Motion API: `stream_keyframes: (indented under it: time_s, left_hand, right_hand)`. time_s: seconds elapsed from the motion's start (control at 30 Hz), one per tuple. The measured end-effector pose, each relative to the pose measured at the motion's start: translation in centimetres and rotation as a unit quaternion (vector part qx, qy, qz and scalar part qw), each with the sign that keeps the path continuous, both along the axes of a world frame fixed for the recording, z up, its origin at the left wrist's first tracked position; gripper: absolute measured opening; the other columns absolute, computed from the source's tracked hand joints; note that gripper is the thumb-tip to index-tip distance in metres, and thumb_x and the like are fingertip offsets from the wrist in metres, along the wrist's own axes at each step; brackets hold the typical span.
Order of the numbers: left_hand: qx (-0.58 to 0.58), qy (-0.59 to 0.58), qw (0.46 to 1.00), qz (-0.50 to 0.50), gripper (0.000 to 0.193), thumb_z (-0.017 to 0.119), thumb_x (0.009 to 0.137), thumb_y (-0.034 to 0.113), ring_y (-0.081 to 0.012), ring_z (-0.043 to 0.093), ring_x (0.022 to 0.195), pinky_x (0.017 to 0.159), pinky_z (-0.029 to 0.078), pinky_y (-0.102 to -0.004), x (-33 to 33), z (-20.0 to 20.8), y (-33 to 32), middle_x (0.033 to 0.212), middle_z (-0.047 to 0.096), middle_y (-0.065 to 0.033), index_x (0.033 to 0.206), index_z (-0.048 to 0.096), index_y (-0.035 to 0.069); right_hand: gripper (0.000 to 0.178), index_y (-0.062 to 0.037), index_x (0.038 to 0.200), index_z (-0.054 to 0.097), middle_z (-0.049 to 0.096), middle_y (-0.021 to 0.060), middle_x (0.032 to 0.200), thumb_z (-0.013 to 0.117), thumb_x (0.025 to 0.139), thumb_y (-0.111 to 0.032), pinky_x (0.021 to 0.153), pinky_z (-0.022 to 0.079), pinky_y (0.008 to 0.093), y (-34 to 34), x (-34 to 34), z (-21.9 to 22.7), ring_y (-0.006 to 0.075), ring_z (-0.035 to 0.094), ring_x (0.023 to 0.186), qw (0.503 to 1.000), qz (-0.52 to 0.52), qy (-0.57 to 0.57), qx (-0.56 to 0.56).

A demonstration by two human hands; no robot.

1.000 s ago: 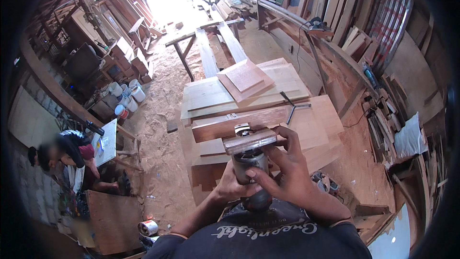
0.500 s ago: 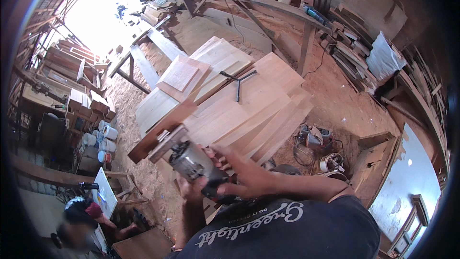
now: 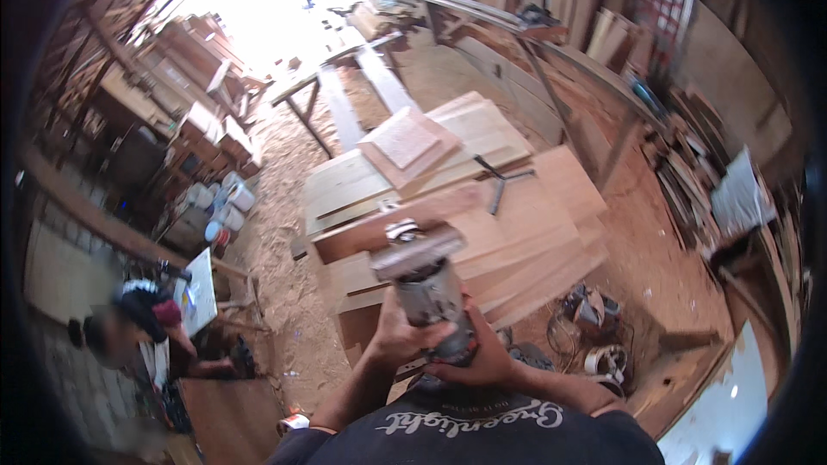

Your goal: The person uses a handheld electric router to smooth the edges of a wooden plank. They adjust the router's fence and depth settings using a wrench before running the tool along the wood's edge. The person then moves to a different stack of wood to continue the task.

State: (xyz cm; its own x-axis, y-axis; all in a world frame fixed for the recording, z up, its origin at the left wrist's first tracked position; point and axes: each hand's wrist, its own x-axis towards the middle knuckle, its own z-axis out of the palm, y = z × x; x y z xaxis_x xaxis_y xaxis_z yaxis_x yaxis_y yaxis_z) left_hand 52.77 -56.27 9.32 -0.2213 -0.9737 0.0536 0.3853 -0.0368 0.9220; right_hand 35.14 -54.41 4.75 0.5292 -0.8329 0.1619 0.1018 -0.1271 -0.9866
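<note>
Both my hands hold a router (image 3: 433,297) in front of my chest, its flat base (image 3: 418,251) tipped up and away from me. My left hand (image 3: 401,329) is closed around the left side of the grey cylindrical motor body. My right hand (image 3: 488,350) wraps the right side and lower end. Just beyond the base, a shiny metal part (image 3: 401,228) shows, blurred. Behind the router, a long reddish-brown board (image 3: 444,203) lies across stacked wood panels (image 3: 538,232). On the panels to the right rests a black three-armed wrench (image 3: 500,178).
A square raised panel (image 3: 405,142) lies at the far left of the stack. A power tool (image 3: 594,306) and a round container (image 3: 605,362) sit on the floor at right. Another person (image 3: 155,319) sits at lower left beside a white board (image 3: 198,293). White buckets (image 3: 228,207) stand left.
The view has swung, so the panels and wrench appear further right. The router has turned more upright and straight ahead of me, still in both hands.
</note>
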Motion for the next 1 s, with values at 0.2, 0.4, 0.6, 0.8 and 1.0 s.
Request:
stream_keyframes:
  time_s: [0.2,0.4,0.6,0.8,1.0]
  left_hand:
    - [-0.012,-0.016,1.0,-0.006,0.056,0.088,0.075,0.008,-0.0169,0.069,0.107,0.098,0.057,-0.0347,-0.3,0.2,1.2,0.115,0.072,-0.0088,0.124,0.064,-0.001]
    - [-0.013,-0.038,0.999,0.01,0.057,0.088,0.074,0.009,-0.0167,0.069,0.106,0.097,0.056,-0.0347,0.0,-0.3,1.4,0.114,0.072,-0.0085,0.125,0.063,-0.001]
    - [-0.006,-0.055,0.998,-0.007,0.07,0.089,0.075,0.008,-0.0238,0.069,0.113,0.102,0.056,-0.0415,0.7,-1.1,1.2,0.12,0.069,-0.0137,0.135,0.052,-0.001]
    - [0.005,-0.034,0.999,-0.009,0.071,0.089,0.075,0.005,-0.0244,0.069,0.115,0.104,0.056,-0.0426,0.6,-1.2,1.1,0.121,0.069,-0.0139,0.135,0.052,-0.001]
    - [-0.002,-0.044,0.999,-0.012,0.067,0.089,0.074,0.008,-0.023,0.069,0.11,0.1,0.057,-0.0415,0.6,-0.9,0.8,0.118,0.07,-0.0129,0.131,0.055,-0.001]
  right_hand:
    - [0.131,0.0099,0.159,0.006,0.034,0.026,0.156,0.096,0.073,-0.033,0.119,0.035,0.0438,0.3,-0.5,-1.8,0.0322,0.037,0.147,0.999,0.023,0.009,-0.04]
    - [0.129,0.0085,0.16,0.003,0.032,0.0283,0.157,0.093,0.077,-0.034,0.12,0.034,0.0468,0.3,-1.0,-2.0,0.0356,0.037,0.148,0.998,0.051,0.013,-0.024]
    - [0.122,0.0077,0.158,0.01,0.046,0.0211,0.146,0.094,0.076,-0.027,0.114,0.041,0.0412,0.2,-0.7,-2.2,0.0276,0.048,0.137,0.999,0.048,0.021,0.015]
    - [0.121,0.0062,0.159,0.008,0.044,0.0235,0.148,0.092,0.078,-0.028,0.114,0.042,0.0439,0.1,-0.8,-2.3,0.0301,0.048,0.139,0.997,0.069,0.014,0.043]
    - [0.129,0.0055,0.161,-0.001,0.04,0.0291,0.151,0.091,0.079,-0.034,0.116,0.041,0.0479,0.0,-1.1,-1.1,0.0365,0.046,0.142,0.995,0.069,0.073,0.024]
